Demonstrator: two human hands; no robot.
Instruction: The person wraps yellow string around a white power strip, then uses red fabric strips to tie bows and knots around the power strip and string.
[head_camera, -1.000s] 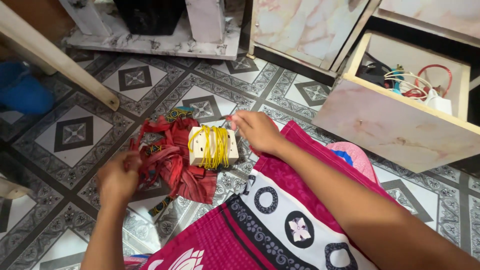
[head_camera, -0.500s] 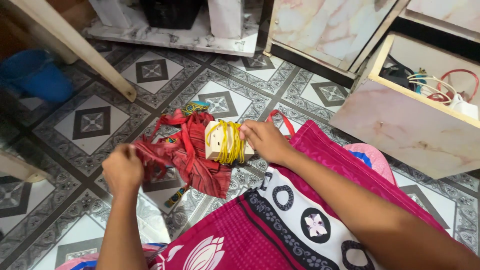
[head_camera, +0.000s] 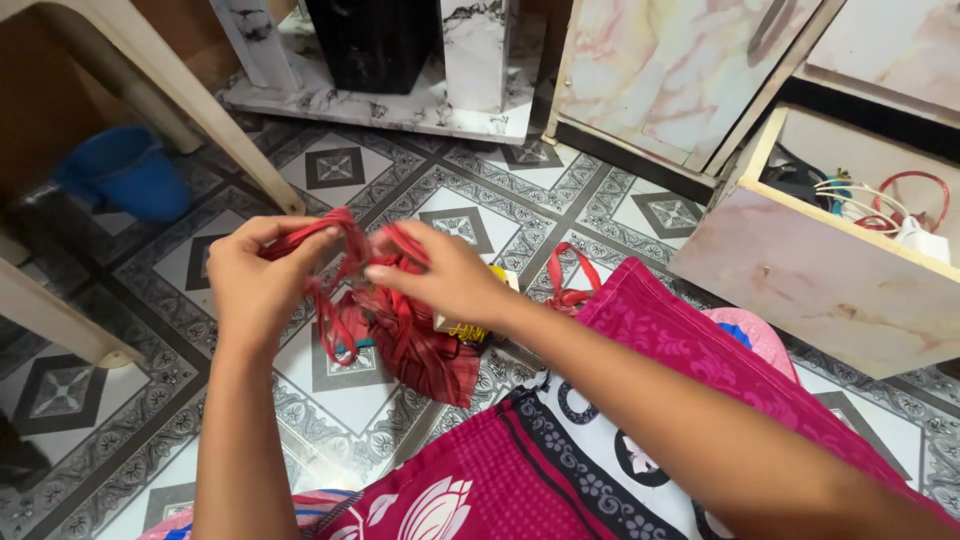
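A bunch of red cloth strips (head_camera: 405, 335) hangs above the patterned tile floor, gripped by both hands. My left hand (head_camera: 255, 280) pinches one end of the strips at the left. Close beside it, my right hand (head_camera: 445, 280) pinches the strips too. Under my right wrist lies a white block wound with yellow thread (head_camera: 470, 325), mostly hidden. A loose red strip loop (head_camera: 570, 280) rests on the floor beside a magenta patterned cloth (head_camera: 640, 400) that covers my lap.
An open marble-patterned drawer (head_camera: 800, 270) with red and white cables (head_camera: 885, 205) stands at the right. A cabinet door (head_camera: 665, 75) is behind it. A blue tub (head_camera: 125, 180) and pale plastic furniture legs (head_camera: 205, 115) are at the left.
Both hands have risen from the floor and come together, lifting the red strips. My right hand has left the yellow-wound block, which stays below.
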